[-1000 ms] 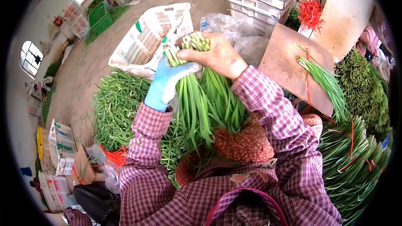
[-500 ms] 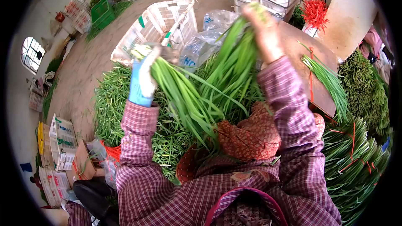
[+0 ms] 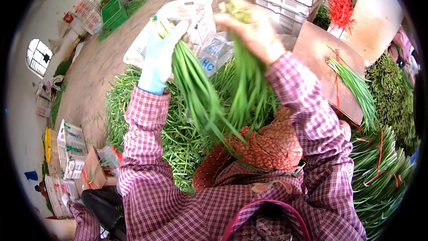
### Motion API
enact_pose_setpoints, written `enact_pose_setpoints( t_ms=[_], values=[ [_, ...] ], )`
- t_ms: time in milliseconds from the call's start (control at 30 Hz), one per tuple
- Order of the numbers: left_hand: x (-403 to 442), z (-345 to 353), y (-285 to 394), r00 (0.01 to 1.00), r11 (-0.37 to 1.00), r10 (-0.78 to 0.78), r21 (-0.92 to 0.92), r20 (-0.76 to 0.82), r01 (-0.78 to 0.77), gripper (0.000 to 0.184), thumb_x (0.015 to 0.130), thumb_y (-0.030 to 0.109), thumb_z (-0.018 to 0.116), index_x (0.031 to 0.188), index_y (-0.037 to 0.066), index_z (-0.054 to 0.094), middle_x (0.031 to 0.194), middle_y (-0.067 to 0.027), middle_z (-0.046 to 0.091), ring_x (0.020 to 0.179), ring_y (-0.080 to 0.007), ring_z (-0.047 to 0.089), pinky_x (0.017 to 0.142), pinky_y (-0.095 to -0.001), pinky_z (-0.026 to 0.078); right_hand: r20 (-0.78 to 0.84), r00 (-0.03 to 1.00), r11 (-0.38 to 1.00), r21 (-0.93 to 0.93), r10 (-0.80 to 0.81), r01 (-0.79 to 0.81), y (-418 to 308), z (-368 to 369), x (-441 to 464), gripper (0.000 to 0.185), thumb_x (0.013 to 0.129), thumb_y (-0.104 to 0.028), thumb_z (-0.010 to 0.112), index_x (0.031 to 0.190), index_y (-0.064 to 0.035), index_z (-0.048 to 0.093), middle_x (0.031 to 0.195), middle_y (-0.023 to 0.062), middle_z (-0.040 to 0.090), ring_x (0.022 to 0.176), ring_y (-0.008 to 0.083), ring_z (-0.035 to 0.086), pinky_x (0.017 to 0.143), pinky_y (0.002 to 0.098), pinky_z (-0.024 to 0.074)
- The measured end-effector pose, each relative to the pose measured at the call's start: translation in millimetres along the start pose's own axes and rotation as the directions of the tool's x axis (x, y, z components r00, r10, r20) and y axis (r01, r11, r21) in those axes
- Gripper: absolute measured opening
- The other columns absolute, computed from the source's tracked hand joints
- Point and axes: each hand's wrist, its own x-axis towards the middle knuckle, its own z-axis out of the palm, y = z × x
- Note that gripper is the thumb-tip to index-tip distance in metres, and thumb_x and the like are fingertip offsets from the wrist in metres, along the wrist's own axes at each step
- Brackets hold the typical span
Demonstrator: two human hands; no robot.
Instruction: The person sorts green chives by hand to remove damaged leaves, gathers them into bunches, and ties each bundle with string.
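Note:
My left hand (image 3: 161, 51), in a white and light-blue glove, is closed round the pale stem ends of a bunch of green chives (image 3: 191, 78). The long leaves hang down toward my lap. Bare and slightly blurred, my right hand (image 3: 254, 31) grips a second bunch of chives (image 3: 245, 78) near its pale ends, raised at about the same height. The two bunches' leaf tips come close together above my patterned red apron (image 3: 272, 145). Below both hands lies a large heap of loose greens (image 3: 178, 151).
A white plastic crate (image 3: 203, 20) and a clear plastic bag (image 3: 216, 56) stand beyond the heap. To the right, a brown board (image 3: 318, 56) bears a tied bunch (image 3: 354, 85). Tied bundles (image 3: 379, 178) are piled beside me. Stacked crates (image 3: 285, 0) and red ties (image 3: 341, 13) stand behind.
My left hand has moved up and slightly right with its bunch. My right hand has come left and a little lower, so its bunch hangs more upright. The view has shifted slightly.

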Motion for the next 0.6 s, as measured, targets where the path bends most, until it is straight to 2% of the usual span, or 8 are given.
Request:
enact_pose_setpoints(
  t_ms=[33,67,133,200,300,367,467,600],
  values=[
    [3,5,-4,0.998,0.998,-0.056,-0.015,0.030,0.056,0.034,0.085,0.023,0.069,0.107,0.003,0.053,0.077,-0.0032,0.055,0.066,-0.0142,0.059,0.058,-0.0277,0.052,0.021,0.999,0.998,0.037,0.046,-0.047,-2,13,-3,0.027,0.083,-0.027,0.071,0.096,-0.0061,0.062,0.087,0.0056,0.067,0.074,0.0103,0.062,0.068,0.0264,0.0544],
    [-2,17,-4,0.996,1.000,-0.005,0.026,0.089,0.002,0.030,0.089,0.025,0.063,0.107,0.003,0.054,0.080,-0.0043,0.057,0.069,-0.0152,0.061,0.062,-0.0273,0.053,0.023,0.996,0.994,0.070,0.087,-0.088,-2,24,-5,0.032,0.081,-0.032,0.073,0.095,-0.0051,0.062,0.087,0.0060,0.067,0.074,0.0117,0.063,0.071,0.0284,0.0542],
    [-3,26,-20,0.960,0.953,0.215,0.179,0.180,-0.247,0.029,0.094,0.029,0.055,0.108,0.003,0.055,0.085,-0.0054,0.060,0.072,-0.0150,0.061,0.065,-0.0262,0.053,0.045,0.992,0.992,0.035,0.122,-0.123,-7,33,-9,0.039,0.080,-0.037,0.074,0.097,-0.0034,0.064,0.088,0.0067,0.068,0.077,0.0123,0.064,0.075,0.0295,0.0528],
    [0,24,-28,0.980,0.996,0.047,0.071,0.195,-0.061,0.038,0.100,0.026,0.040,0.125,0.001,0.052,0.093,-0.0096,0.064,0.085,-0.0158,0.064,0.077,-0.0288,0.053,0.045,0.990,0.988,0.070,0.131,-0.134,-15,28,-10,0.040,0.080,-0.037,0.073,0.099,-0.0027,0.064,0.089,0.0069,0.069,0.079,0.0124,0.064,0.075,0.0292,0.0521],
    [2,30,-40,0.956,0.987,0.140,0.035,0.260,-0.154,0.040,0.100,0.029,0.041,0.127,0.000,0.051,0.102,-0.0098,0.063,0.093,-0.0151,0.062,0.082,-0.0291,0.052,0.057,0.988,0.985,0.095,0.141,-0.146,-19,21,-11,0.042,0.081,-0.037,0.072,0.103,-0.0019,0.065,0.091,0.0070,0.069,0.081,0.0124,0.064,0.076,0.0282,0.0514],
    [0,45,-39,0.996,0.944,-0.038,-0.324,0.080,0.062,0.042,0.101,0.030,0.040,0.128,0.000,0.050,0.112,-0.0096,0.060,0.102,-0.0149,0.059,0.087,-0.0287,0.050,0.087,0.983,0.970,0.167,0.162,-0.175,-16,19,-10,0.041,0.082,-0.034,0.071,0.107,-0.0023,0.065,0.094,0.0073,0.069,0.084,0.0123,0.064,0.077,0.0267,0.0516],
    [-1,57,-33,0.992,0.906,-0.115,-0.405,0.050,0.125,0.043,0.101,0.030,0.041,0.132,0.001,0.047,0.122,-0.0093,0.056,0.110,-0.0161,0.055,0.093,-0.0296,0.047,0.090,0.976,0.925,0.313,0.196,-0.215,-22,20,-13,0.042,0.082,-0.034,0.071,0.110,-0.0027,0.063,0.097,0.0081,0.068,0.085,0.0124,0.064,0.078,0.0269,0.0519],
    [7,56,-51,0.987,0.904,0.014,-0.423,0.161,0.056,0.050,0.101,0.035,0.040,0.138,0.002,0.038,0.132,-0.0114,0.049,0.119,-0.0193,0.052,0.099,-0.0317,0.046,0.036,0.972,0.937,0.263,0.231,-0.232,-21,21,-14,0.051,0.081,-0.035,0.072,0.114,0.0020,0.060,0.099,0.0110,0.068,0.088,0.0157,0.066,0.080,0.0287,0.0524]
  ],
)
